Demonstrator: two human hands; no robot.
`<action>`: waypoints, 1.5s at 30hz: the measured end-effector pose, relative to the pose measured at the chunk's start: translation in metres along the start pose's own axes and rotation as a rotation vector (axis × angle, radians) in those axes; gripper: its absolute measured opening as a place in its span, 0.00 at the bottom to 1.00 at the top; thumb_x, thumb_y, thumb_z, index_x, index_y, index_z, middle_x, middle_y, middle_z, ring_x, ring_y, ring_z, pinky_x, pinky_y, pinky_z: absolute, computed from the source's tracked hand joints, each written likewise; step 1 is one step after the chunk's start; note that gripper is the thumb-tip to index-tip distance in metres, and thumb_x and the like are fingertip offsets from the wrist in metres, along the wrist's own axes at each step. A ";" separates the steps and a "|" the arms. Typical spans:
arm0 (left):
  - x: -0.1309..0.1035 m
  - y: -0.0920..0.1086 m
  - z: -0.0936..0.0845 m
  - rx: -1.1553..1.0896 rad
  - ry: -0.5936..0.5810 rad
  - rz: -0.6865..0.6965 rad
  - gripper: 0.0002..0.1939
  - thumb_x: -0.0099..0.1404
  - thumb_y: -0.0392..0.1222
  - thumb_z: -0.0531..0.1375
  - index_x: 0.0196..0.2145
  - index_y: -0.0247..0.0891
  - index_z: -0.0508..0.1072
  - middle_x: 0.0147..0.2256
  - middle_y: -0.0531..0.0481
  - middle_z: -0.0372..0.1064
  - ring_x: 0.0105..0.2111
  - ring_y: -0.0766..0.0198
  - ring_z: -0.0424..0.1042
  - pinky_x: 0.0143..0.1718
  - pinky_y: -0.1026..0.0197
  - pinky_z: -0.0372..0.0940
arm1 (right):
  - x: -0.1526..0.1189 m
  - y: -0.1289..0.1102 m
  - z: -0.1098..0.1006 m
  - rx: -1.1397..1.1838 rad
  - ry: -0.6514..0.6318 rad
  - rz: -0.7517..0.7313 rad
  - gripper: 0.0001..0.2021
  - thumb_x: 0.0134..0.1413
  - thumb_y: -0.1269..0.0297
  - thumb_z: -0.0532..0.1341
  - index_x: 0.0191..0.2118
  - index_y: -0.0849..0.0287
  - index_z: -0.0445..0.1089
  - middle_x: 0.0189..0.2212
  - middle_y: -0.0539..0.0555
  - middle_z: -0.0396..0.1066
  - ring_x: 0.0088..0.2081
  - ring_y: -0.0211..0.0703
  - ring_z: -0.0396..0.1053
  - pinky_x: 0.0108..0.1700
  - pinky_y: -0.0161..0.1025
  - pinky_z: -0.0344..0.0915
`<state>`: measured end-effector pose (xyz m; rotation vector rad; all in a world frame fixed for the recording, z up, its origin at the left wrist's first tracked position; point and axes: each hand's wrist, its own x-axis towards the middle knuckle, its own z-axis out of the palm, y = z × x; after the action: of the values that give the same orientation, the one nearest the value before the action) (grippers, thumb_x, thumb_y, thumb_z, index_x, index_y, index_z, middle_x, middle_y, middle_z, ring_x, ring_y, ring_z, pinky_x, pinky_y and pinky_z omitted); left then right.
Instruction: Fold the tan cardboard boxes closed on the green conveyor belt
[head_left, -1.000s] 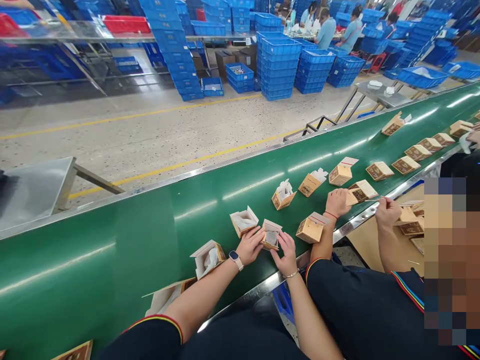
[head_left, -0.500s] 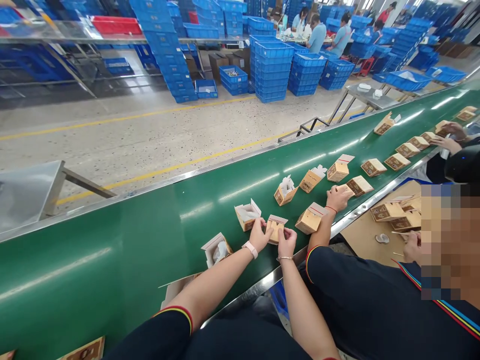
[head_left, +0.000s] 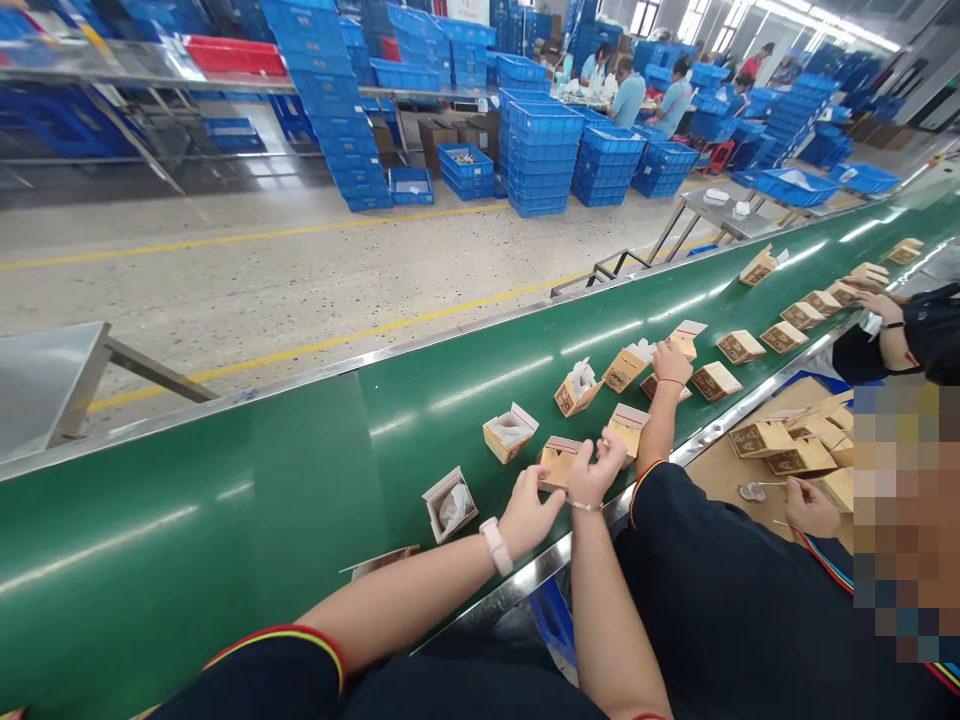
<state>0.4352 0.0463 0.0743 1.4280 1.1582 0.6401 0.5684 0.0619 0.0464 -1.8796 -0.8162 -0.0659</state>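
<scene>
A small tan carton (head_left: 556,468) with its flap up sits on the green conveyor belt (head_left: 300,450). At its lower left corner, my left hand (head_left: 531,512) has its fingertips against the carton, thumb and fingers apart. My right hand (head_left: 594,472) is spread between this carton and another tan carton (head_left: 630,424) to the right, its fingertips close to that one's left side; whether they touch it is unclear. Open cartons with white filling, such as one carton (head_left: 510,432) and a lower one (head_left: 451,505), stand to the left.
At right, a co-worker's hand (head_left: 671,365) reaches onto the belt among more cartons. Beside the belt, a cardboard surface (head_left: 712,475) holds piled cartons (head_left: 799,445). A metal rail (head_left: 544,570) edges the near side. Stacked blue crates (head_left: 544,150) stand beyond the belt.
My right hand has come off the held carton and moved right and up, fingers spread. My left hand's grip has loosened. The cartons at left have shifted right; the co-worker's hand has moved up.
</scene>
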 end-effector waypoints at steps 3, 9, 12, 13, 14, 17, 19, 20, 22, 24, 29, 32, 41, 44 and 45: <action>0.005 0.027 -0.043 0.261 -0.026 0.314 0.13 0.57 0.39 0.60 0.41 0.42 0.69 0.42 0.47 0.67 0.43 0.58 0.67 0.48 0.53 0.63 | 0.072 -0.024 0.012 -0.427 -0.200 -0.098 0.18 0.49 0.72 0.51 0.46 0.60 0.67 0.53 0.62 0.60 0.57 0.55 0.54 0.55 0.54 0.54; 0.096 0.034 -0.084 0.857 -0.342 0.379 0.11 0.50 0.34 0.65 0.34 0.44 0.75 0.43 0.46 0.70 0.44 0.49 0.66 0.43 0.51 0.64 | 0.136 -0.058 0.032 -0.957 -0.673 -0.103 0.14 0.54 0.73 0.53 0.41 0.61 0.74 0.44 0.65 0.69 0.49 0.55 0.63 0.47 0.51 0.59; 0.118 0.025 -0.080 0.933 -0.390 0.398 0.05 0.58 0.36 0.59 0.27 0.40 0.74 0.32 0.44 0.70 0.40 0.51 0.67 0.41 0.53 0.63 | 0.122 -0.078 0.030 -0.946 -0.738 -0.273 0.14 0.58 0.71 0.50 0.40 0.63 0.73 0.39 0.66 0.72 0.43 0.53 0.67 0.43 0.48 0.60; 0.121 0.023 -0.079 0.922 -0.376 0.428 0.06 0.60 0.35 0.58 0.28 0.40 0.74 0.31 0.43 0.70 0.40 0.51 0.66 0.42 0.54 0.63 | 0.117 -0.084 0.031 -0.921 -0.766 -0.313 0.15 0.59 0.70 0.49 0.42 0.64 0.72 0.39 0.66 0.72 0.42 0.53 0.68 0.42 0.47 0.60; 0.123 0.022 -0.080 0.902 -0.367 0.467 0.06 0.60 0.35 0.57 0.30 0.40 0.74 0.32 0.43 0.70 0.40 0.52 0.66 0.43 0.54 0.62 | 0.111 -0.091 0.033 -0.895 -0.816 -0.346 0.16 0.60 0.70 0.47 0.45 0.64 0.71 0.39 0.66 0.72 0.40 0.52 0.68 0.41 0.45 0.61; 0.124 0.022 -0.086 0.875 -0.404 0.551 0.08 0.60 0.32 0.55 0.33 0.41 0.73 0.34 0.43 0.69 0.41 0.53 0.66 0.46 0.54 0.61 | 0.097 -0.106 0.049 -0.830 -1.058 -0.433 0.15 0.61 0.69 0.48 0.47 0.63 0.69 0.42 0.63 0.72 0.41 0.49 0.68 0.42 0.41 0.61; 0.122 0.021 -0.091 0.897 -0.446 0.557 0.08 0.59 0.30 0.55 0.32 0.40 0.72 0.34 0.43 0.69 0.40 0.53 0.66 0.45 0.54 0.61 | 0.087 -0.111 0.061 -0.801 -1.191 -0.475 0.13 0.60 0.65 0.52 0.43 0.60 0.72 0.42 0.59 0.72 0.41 0.47 0.68 0.42 0.38 0.61; 0.119 0.020 -0.094 0.900 -0.449 0.550 0.08 0.59 0.30 0.56 0.32 0.40 0.72 0.35 0.43 0.69 0.40 0.54 0.67 0.45 0.55 0.62 | 0.081 -0.113 0.066 -0.797 -1.226 -0.480 0.11 0.58 0.64 0.55 0.41 0.59 0.72 0.41 0.58 0.73 0.41 0.46 0.68 0.42 0.37 0.61; 0.109 0.017 -0.102 0.866 -0.380 0.536 0.06 0.59 0.31 0.56 0.33 0.39 0.71 0.37 0.43 0.69 0.39 0.55 0.68 0.44 0.55 0.62 | 0.071 -0.114 0.069 -0.807 -1.249 -0.472 0.10 0.55 0.65 0.58 0.40 0.61 0.73 0.40 0.59 0.73 0.40 0.45 0.68 0.41 0.36 0.62; 0.092 0.013 -0.110 0.787 -0.201 0.512 0.05 0.61 0.37 0.57 0.37 0.39 0.70 0.39 0.43 0.69 0.41 0.55 0.68 0.46 0.55 0.62 | 0.066 -0.115 0.065 -0.832 -1.227 -0.458 0.11 0.54 0.68 0.58 0.42 0.63 0.73 0.41 0.62 0.73 0.41 0.47 0.69 0.42 0.38 0.62; 0.058 0.008 -0.108 0.709 -0.206 0.364 0.30 0.54 0.46 0.64 0.53 0.40 0.61 0.42 0.45 0.70 0.40 0.54 0.71 0.40 0.58 0.64 | 0.077 -0.131 0.035 -0.883 -1.088 -0.432 0.16 0.54 0.74 0.52 0.48 0.66 0.69 0.43 0.66 0.72 0.43 0.50 0.70 0.41 0.41 0.63; 0.059 0.010 -0.104 0.780 -0.269 0.230 0.23 0.60 0.38 0.57 0.54 0.40 0.61 0.36 0.46 0.72 0.36 0.53 0.73 0.36 0.59 0.64 | 0.088 -0.149 0.016 -0.892 -0.989 -0.442 0.17 0.54 0.75 0.51 0.49 0.64 0.67 0.41 0.64 0.73 0.41 0.48 0.71 0.40 0.38 0.63; 0.045 0.015 -0.155 0.949 -0.459 0.485 0.13 0.60 0.31 0.51 0.36 0.42 0.72 0.37 0.48 0.69 0.34 0.62 0.71 0.38 0.62 0.63 | 0.090 -0.156 -0.028 -0.877 -0.822 -0.465 0.23 0.56 0.72 0.49 0.57 0.62 0.61 0.34 0.62 0.73 0.36 0.50 0.72 0.35 0.39 0.63; 0.042 0.017 -0.153 0.929 -0.460 0.417 0.11 0.63 0.45 0.53 0.29 0.40 0.71 0.30 0.47 0.69 0.34 0.59 0.71 0.37 0.61 0.64 | 0.081 -0.152 -0.027 -0.883 -0.872 -0.412 0.22 0.56 0.73 0.50 0.56 0.60 0.63 0.35 0.61 0.73 0.37 0.50 0.72 0.35 0.39 0.63; 0.041 0.017 -0.151 0.915 -0.469 0.386 0.14 0.60 0.53 0.56 0.28 0.39 0.71 0.29 0.47 0.69 0.33 0.57 0.71 0.36 0.61 0.64 | 0.078 -0.150 -0.027 -0.883 -0.886 -0.397 0.22 0.56 0.74 0.50 0.56 0.60 0.63 0.35 0.61 0.74 0.37 0.50 0.72 0.35 0.39 0.63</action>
<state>0.3219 0.1479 0.1146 2.4521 0.8094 -0.0377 0.5522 0.1134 0.2094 -2.5495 -2.0094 0.2131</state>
